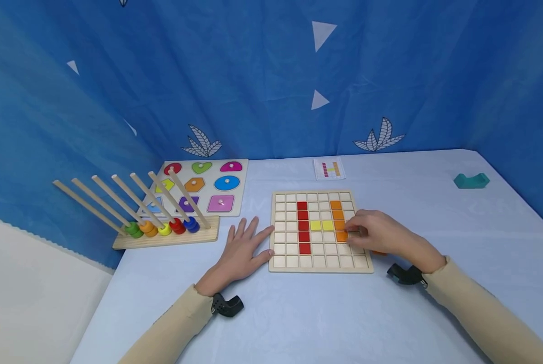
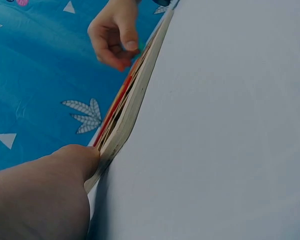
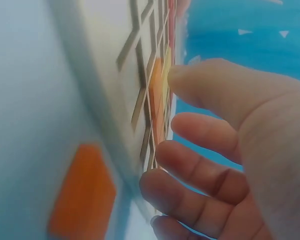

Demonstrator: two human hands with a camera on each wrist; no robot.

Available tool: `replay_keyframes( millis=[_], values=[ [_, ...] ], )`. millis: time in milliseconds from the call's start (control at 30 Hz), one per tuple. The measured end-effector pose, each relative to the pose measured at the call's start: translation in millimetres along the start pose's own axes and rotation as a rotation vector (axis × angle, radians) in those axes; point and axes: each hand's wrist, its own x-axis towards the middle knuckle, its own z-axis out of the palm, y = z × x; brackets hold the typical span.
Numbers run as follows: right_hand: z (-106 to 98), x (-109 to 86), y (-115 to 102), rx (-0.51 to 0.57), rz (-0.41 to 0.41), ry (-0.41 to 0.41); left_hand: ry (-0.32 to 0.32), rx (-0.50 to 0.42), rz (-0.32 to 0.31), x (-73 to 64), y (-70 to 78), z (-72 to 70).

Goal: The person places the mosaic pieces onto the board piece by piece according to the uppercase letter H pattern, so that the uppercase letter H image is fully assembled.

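A wooden grid board (image 1: 282, 262) lies on the table. Set in its cells are a column of red tiles (image 1: 303, 226), two yellow tiles (image 1: 321, 225) and a column of orange tiles (image 1: 337, 215). My right hand (image 1: 385, 235) is over the board's right side, fingers bent, fingertips by the lowest orange tile. In the right wrist view the thumb and fingers stand apart with no tile visible between them. A loose orange tile (image 3: 85, 192) lies beside the board, partly hidden under this hand in the head view. My left hand (image 1: 241, 253) is spread flat, its thumb and index finger touching the board's left edge.
At the left stands a wooden bead rack (image 1: 209, 233) with slanted pegs and coloured rings. Behind it lies a shape puzzle board (image 1: 208, 172). A small pattern card (image 1: 329, 169) is behind the grid, and a teal curved piece (image 1: 471, 181) sits far right. Blue curtain surrounds the table.
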Motion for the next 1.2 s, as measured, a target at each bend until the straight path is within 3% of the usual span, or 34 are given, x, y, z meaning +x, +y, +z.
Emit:
replay_keyframes(
  millis=[167,433,800,1200],
  values=[
    [-2.9,-17.1,9.8,-0.002,0.042,0.019,-0.006,0.004,-0.004,-0.6,-0.5,1.0],
    [-1.3,-38.2,24.3,-0.023,0.041,0.058,0.006,0.013,0.003,0.3,-3.0,-0.6],
    [-2.8,-42.2,27.7,-0.021,0.080,0.019,-0.001,0.005,0.004,0.1,-0.2,0.0],
    [-2.3,-43.6,32.3,0.001,0.035,0.032,-0.003,-0.002,0.003,0.5,0.0,0.3]
  ],
)
